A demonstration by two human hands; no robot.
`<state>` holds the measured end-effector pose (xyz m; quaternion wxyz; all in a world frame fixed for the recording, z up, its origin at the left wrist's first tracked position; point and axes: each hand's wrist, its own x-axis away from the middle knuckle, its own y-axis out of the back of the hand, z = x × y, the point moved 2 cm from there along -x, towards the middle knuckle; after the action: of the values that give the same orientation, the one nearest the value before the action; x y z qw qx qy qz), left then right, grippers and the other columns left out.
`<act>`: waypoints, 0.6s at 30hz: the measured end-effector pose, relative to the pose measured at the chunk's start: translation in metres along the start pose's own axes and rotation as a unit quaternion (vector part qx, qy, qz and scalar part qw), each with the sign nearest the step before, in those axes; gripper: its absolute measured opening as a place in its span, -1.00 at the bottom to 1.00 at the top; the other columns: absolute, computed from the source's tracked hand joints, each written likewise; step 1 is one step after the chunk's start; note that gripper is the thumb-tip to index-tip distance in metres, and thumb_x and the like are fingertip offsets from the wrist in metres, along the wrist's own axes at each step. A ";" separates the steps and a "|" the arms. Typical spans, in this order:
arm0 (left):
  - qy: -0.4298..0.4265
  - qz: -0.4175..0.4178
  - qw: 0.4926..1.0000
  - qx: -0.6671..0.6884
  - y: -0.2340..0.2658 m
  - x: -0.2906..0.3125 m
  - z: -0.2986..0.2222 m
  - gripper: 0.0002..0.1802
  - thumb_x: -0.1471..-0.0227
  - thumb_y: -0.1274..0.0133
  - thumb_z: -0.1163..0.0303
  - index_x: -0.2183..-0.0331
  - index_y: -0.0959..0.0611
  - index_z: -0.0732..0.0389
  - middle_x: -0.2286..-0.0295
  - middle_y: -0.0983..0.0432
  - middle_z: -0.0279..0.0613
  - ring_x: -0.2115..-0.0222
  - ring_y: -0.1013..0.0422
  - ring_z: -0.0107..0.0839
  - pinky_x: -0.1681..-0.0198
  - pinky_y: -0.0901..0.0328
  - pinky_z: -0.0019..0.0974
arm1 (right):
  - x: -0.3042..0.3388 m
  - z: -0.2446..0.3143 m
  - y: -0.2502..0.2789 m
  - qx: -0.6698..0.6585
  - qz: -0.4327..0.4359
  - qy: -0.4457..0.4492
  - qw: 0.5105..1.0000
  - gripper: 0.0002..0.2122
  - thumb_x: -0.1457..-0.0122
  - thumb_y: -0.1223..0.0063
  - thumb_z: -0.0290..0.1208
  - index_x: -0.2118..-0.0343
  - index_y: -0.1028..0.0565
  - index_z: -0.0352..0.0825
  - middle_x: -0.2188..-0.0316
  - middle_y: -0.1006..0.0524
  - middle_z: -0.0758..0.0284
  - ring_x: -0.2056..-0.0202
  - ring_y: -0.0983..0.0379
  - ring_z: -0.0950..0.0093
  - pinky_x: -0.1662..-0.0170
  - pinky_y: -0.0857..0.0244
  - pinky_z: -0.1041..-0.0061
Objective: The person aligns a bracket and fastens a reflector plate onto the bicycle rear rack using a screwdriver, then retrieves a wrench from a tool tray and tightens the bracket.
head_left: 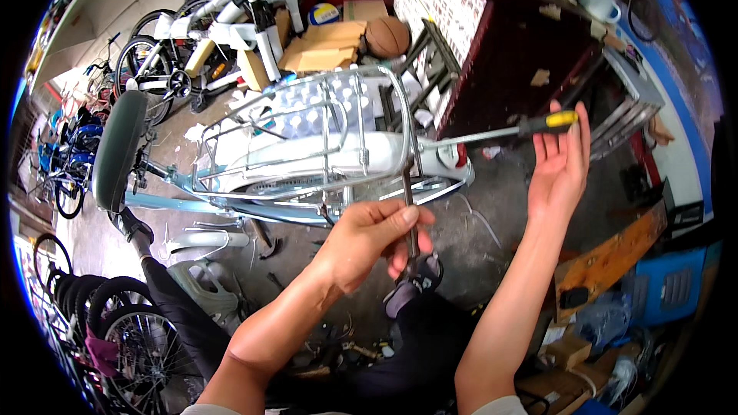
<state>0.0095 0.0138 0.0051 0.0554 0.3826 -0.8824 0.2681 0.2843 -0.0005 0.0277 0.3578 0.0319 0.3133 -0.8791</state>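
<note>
One screwdriver (530,125) (right hand (560,161)); one tool (408,186) (left hand (373,237))

We log a bar-shaped tool (408,186) in the left hand (377,240): dark metal, dull. At the right hand (563,155), a screwdriver (544,123): smooth black-and-yellow plastic handle, bright metal shaft. Beyond the left hand we find a rack (326,175) of shiny, smooth metal tube and a glossy white mudguard (307,155). Far left of that hand, a saddle (121,151): dark, matt, leather-like. Below both hands, the floor (484,253) looks like matt concrete. Nearer us, right of the right hand: scuffed wooden board (613,261).
</note>
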 end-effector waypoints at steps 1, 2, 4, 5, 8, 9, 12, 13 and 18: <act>0.001 0.007 1.000 0.016 0.003 0.005 -0.004 -0.62 -0.31 0.07 0.23 0.15 -0.58 0.42 0.45 -0.59 -0.10 0.72 -0.33 -0.54 0.63 -0.25 -0.49 | 0.003 0.001 -0.003 0.001 0.003 -0.005 1.000 -0.57 -0.35 0.04 -0.24 -0.25 -0.30 -0.15 -0.09 -0.49 0.22 0.02 -0.41 0.50 -0.12 -0.13 0.45; 0.002 0.014 0.999 0.032 0.006 0.011 -0.008 -0.61 -0.31 0.07 0.23 0.15 -0.58 0.42 0.46 -0.58 -0.10 0.74 -0.31 -0.54 0.64 -0.23 -0.50 | 0.005 0.004 -0.008 -0.001 0.004 -0.010 1.000 -0.57 -0.35 0.04 -0.25 -0.25 -0.29 -0.16 -0.09 -0.48 0.22 0.01 -0.41 0.50 -0.12 -0.12 0.45; 0.007 0.025 0.998 0.062 0.006 0.013 -0.013 -0.61 -0.31 0.08 0.23 0.16 -0.58 0.43 0.47 -0.58 -0.10 0.75 -0.29 -0.57 0.65 -0.24 -0.51 | 0.004 0.003 -0.003 0.002 0.000 -0.010 1.000 -0.57 -0.35 0.04 -0.24 -0.25 -0.29 -0.16 -0.10 -0.47 0.21 0.00 -0.40 0.49 -0.13 -0.12 0.44; 0.027 0.034 0.995 0.092 0.006 0.013 -0.015 -0.60 -0.32 0.08 0.23 0.16 -0.58 0.43 0.48 -0.57 -0.11 0.75 -0.27 -0.59 0.67 -0.25 -0.51 | 0.004 0.003 -0.003 -0.002 0.003 -0.010 1.000 -0.58 -0.35 0.04 -0.25 -0.24 -0.29 -0.16 -0.10 -0.46 0.20 -0.01 -0.39 0.49 -0.13 -0.12 0.44; 0.034 0.050 0.989 0.135 0.005 0.017 -0.023 -0.62 -0.32 0.08 0.24 0.13 -0.57 0.42 0.48 -0.56 -0.13 0.75 -0.26 -0.62 0.68 -0.20 -0.53 | 0.006 0.003 -0.007 -0.009 -0.001 -0.013 1.000 -0.59 -0.36 0.06 -0.26 -0.24 -0.29 -0.16 -0.09 -0.46 0.18 -0.01 -0.39 0.50 -0.13 -0.14 0.45; 0.035 0.045 0.989 0.136 0.006 0.018 -0.024 -0.62 -0.33 0.08 0.24 0.14 -0.58 0.41 0.49 -0.56 -0.15 0.76 -0.24 -0.62 0.68 -0.20 -0.54 | 0.006 0.003 -0.008 -0.009 0.002 -0.012 1.000 -0.59 -0.36 0.06 -0.26 -0.24 -0.29 -0.16 -0.09 -0.46 0.18 -0.01 -0.39 0.50 -0.13 -0.14 0.45; 0.027 0.056 0.982 0.179 0.009 0.018 -0.024 -0.60 -0.31 0.06 0.22 0.15 -0.58 0.43 0.51 -0.56 -0.15 0.76 -0.25 -0.64 0.71 -0.27 -0.53 | 0.004 0.003 -0.009 -0.009 0.004 -0.009 1.000 -0.59 -0.36 0.06 -0.26 -0.24 -0.30 -0.16 -0.09 -0.46 0.18 0.00 -0.40 0.50 -0.12 -0.16 0.46; 0.028 0.056 0.982 0.180 0.008 0.017 -0.023 -0.60 -0.31 0.06 0.22 0.15 -0.58 0.43 0.51 -0.56 -0.15 0.76 -0.25 -0.64 0.71 -0.27 -0.53 | 0.004 0.004 -0.009 -0.009 0.005 -0.008 1.000 -0.59 -0.36 0.06 -0.27 -0.24 -0.30 -0.16 -0.09 -0.46 0.17 0.00 -0.40 0.50 -0.11 -0.17 0.46; -0.057 -0.072 0.984 -0.150 0.006 -0.019 0.016 -0.69 -0.30 0.05 0.28 0.17 -0.62 0.32 0.43 -0.59 -0.26 0.59 -0.38 -0.63 0.51 -0.33 -0.51 | 0.003 0.002 -0.007 -0.003 0.000 -0.009 1.000 -0.59 -0.36 0.07 -0.27 -0.24 -0.30 -0.16 -0.09 -0.46 0.17 0.01 -0.40 0.49 -0.11 -0.17 0.46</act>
<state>0.0202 0.0214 -0.0165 0.0808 0.4469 -0.8846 0.1062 0.2783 0.0003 0.0324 0.3610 0.0227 0.3129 -0.8782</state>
